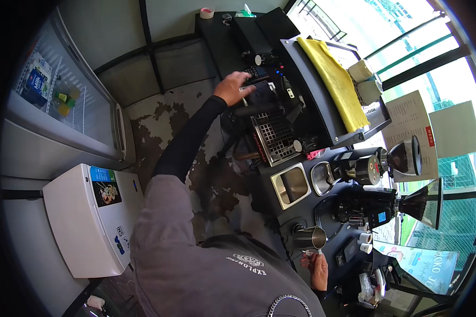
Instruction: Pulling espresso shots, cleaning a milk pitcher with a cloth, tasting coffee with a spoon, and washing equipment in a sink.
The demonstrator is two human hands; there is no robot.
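My left hand point(235, 88), fingers apart and with nothing visible in it, reaches over the near edge of an espresso machine point(321, 99). Close to its fingertips lies a dark cloth point(261, 94) on the machine's drip tray side. A portafilter handle point(248, 111) juts out just beside that hand. My right hand point(318, 269) is at the counter with fingers curled, beside the spout of a steel milk pitcher point(308, 237). Something small and whitish shows at its fingertips; whether the hand holds it is unclear.
A yellow cloth point(335, 85) drapes over the machine. Along the counter are a steel insert pan point(290, 186), two coffee grinders point(369, 168) with hoppers, and small paper cups point(365, 237). A glass-door fridge point(75, 91) and a white chest freezer point(71, 226) stand behind me.
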